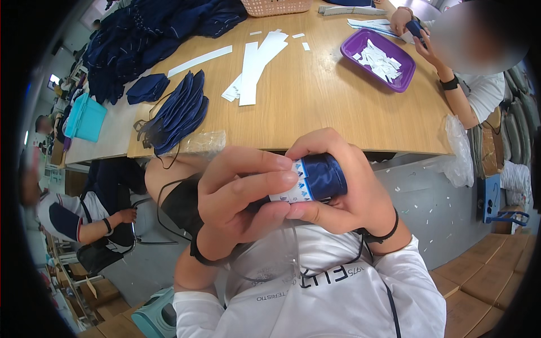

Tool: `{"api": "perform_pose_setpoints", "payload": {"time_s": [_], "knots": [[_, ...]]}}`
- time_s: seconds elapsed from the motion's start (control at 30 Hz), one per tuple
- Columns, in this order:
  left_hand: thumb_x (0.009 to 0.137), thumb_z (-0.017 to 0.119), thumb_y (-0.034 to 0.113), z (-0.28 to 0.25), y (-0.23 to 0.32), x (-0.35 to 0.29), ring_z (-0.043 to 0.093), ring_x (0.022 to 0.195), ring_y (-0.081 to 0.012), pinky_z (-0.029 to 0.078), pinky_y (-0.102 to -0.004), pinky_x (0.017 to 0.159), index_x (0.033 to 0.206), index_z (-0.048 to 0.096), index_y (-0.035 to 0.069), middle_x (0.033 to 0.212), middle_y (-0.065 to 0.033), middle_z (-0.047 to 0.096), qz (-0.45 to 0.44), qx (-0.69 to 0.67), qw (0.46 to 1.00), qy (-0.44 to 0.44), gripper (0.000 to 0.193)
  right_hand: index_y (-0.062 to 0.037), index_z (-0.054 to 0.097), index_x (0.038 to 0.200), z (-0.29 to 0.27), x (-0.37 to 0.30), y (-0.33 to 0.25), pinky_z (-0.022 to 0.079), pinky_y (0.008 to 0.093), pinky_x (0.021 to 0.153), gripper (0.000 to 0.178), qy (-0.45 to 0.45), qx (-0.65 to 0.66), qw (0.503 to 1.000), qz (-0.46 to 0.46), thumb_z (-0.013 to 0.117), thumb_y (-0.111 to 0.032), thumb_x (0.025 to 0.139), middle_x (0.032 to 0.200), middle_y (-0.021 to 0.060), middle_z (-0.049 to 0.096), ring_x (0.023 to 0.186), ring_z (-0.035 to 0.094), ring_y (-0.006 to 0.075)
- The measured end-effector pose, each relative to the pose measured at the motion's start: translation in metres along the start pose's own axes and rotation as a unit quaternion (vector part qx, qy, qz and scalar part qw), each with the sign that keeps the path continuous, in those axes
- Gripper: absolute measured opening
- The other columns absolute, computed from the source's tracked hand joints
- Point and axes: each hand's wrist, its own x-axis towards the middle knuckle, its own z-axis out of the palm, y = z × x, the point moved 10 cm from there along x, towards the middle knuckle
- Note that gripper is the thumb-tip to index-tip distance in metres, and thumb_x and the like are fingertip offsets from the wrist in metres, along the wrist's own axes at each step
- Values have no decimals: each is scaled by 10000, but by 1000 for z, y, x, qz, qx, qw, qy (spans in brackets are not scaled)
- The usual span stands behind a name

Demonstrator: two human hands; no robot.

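A rolled bundle of shiny navy fabric (326, 177) is held up in front of my chest, short of the table's near edge. Around its left part sits a white paper band (300, 190) with a blue pattern. My right hand (363, 188) is closed round the roll, its thumb tip at the band's lower edge. With thumb and fingertips, my left hand (231, 197) pinches the band and the roll's left end. That left end is mostly hidden by my fingers. On the table beyond lies a fanned stack of navy fabric pieces (183, 110) with dark cords.
Paper strips (249, 73) lie on the wooden table (304, 112). A purple tray (403, 83) of white slips stands at the right, near a co-worker holding a navy roll (416, 28). Navy cloth (141, 39) is heaped at the far left. Cardboard boxes (479, 270) stand at lower right.
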Motion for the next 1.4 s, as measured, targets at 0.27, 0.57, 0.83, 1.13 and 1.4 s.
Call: {"api": "perform_pose_setpoints", "payload": {"time_s": [0.27,0.57,0.83,1.13,1.4], "knots": [[842,918,133,-5,4,-4,742,954,-232,618,-306,804,1124,795,28,1143,-148,725,14,-30,999,34,325,-15,593,1245,0,4,-17,594,398,749,581,-2,-17,997,-72,916,-264,831,1095,165,718,860,746,389],[856,890,93,-3,5,3,756,934,-248,620,-304,786,1102,796,1,1154,-172,729,28,-37,999,17,279,-8,599,1245,-3,4,-19,593,404,765,588,14,-31,996,-82,921,-258,822,1085,170,718,882,748,384],[828,834,6,-3,8,19,746,897,-241,621,-318,790,1076,790,5,1103,-159,727,-8,-32,999,-36,252,-17,603,1227,-4,3,-14,580,399,745,565,4,-29,997,-67,930,-224,815,1071,165,720,862,734,379],[782,672,-124,1,7,35,712,740,-238,558,-306,664,950,725,10,915,-130,719,-34,138,987,-79,221,-51,617,1223,4,1,5,575,400,794,529,4,-22,999,-32,925,-150,804,1110,142,726,928,724,370],[802,717,-107,0,9,28,726,847,-240,571,-311,731,1044,796,47,1047,-150,716,-24,157,984,-79,298,-43,633,1203,3,1,14,570,408,786,537,19,-15,1000,-19,944,-153,779,1104,142,725,929,719,374]]}}
